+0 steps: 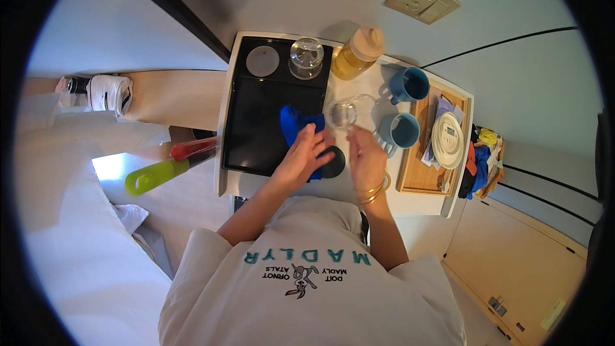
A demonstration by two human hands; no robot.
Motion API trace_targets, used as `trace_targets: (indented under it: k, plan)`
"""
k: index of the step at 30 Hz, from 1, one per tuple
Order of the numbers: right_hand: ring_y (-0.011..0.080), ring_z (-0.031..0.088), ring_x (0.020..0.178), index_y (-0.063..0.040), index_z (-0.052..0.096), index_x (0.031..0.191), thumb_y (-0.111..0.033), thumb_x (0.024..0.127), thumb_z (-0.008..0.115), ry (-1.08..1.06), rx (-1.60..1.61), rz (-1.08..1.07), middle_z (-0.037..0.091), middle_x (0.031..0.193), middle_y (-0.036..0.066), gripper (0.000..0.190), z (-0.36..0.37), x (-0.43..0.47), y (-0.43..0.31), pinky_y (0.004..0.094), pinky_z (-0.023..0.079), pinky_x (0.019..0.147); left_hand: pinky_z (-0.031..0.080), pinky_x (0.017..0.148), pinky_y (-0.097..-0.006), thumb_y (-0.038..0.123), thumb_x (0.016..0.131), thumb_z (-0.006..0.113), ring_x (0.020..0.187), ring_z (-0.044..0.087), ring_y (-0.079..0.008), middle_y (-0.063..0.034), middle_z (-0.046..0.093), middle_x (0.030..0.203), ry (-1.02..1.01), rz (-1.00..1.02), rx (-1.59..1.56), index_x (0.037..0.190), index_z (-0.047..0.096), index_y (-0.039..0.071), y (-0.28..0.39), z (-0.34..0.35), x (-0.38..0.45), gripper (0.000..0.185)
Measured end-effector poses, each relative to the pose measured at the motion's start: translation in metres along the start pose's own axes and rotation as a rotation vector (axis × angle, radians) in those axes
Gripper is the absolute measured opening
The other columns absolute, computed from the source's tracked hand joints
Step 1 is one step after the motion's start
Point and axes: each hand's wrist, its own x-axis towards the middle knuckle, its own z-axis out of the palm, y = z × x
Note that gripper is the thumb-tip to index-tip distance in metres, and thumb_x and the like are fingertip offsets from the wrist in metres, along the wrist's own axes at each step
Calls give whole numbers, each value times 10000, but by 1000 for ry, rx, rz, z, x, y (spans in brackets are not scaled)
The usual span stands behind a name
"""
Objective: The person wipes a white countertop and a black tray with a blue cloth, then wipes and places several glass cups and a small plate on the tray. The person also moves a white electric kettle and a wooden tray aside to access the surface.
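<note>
My left hand (303,159) is open, fingers spread, above a blue cloth (293,122) that lies over the right side of a black tray (259,129). It holds nothing. Beside its fingertips sits a dark round disc (334,163), partly covered. My right hand (367,156), with gold bangles at the wrist, has its fingers bent together at the near edge of a clear glass (342,114). Whether they grip the glass or only touch it is unclear. Just right of this hand stands a light blue mug (399,130).
At the back are an upturned glass (306,57), a pale round lid (263,61) and a jug of yellowish liquid (358,53). A darker blue mug (409,85) is by a wooden tray (408,178) bearing a white round device (448,140). Green (156,178) and red handles (192,149) protrude left.
</note>
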Motion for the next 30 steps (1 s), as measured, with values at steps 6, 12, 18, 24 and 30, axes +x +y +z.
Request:
trace_targets:
  k: [6, 12, 18, 24, 30]
  plan:
    - [270, 612, 744, -16, 630, 988, 29, 703, 585, -72, 67, -484, 642, 914, 139, 291, 34, -16, -46, 337, 494, 646, 322, 1036, -480, 674, 840, 399, 1186, 451, -291, -169, 475, 1260, -168, -138, -540, 1257, 395, 58, 23, -33, -3, 744]
    - [314, 582, 824, -12, 577, 1108, -66, 771, 623, -68, 465, -259, 600, 1075, 152, 344, 38, -15, -36, 356, 478, 755, 403, 961, -513, 485, 845, 578, 1125, 516, -294, -135, 548, 1159, 126, 108, -542, 1215, 490, 162, 49, -78, -27, 499]
    - [323, 485, 1033, -98, 442, 1283, -195, 696, 709, -346, -310, -268, 465, 1246, 187, 651, 103, -10, -3, 402, 417, 832, 390, 991, -462, 463, 880, 528, 1147, 493, -309, -163, 530, 1189, 60, 58, -774, 1206, 490, 72, 56, -77, -34, 511]
    - [281, 545, 879, -108, 506, 1246, -74, 696, 644, -460, -136, -58, 530, 1075, 147, 569, 98, 11, 2, 375, 444, 785, 381, 1001, -428, 490, 897, 483, 1141, 496, -296, -155, 529, 1203, 65, -18, -867, 1211, 474, 43, 53, -64, -28, 546]
    - [280, 542, 936, -51, 542, 1192, -25, 734, 588, -296, 519, 106, 511, 1049, 147, 461, 28, 0, -39, 315, 444, 834, 425, 904, -358, 559, 846, 539, 1034, 547, -205, -109, 515, 1138, 249, 157, -472, 1220, 411, 86, 41, -54, -14, 616]
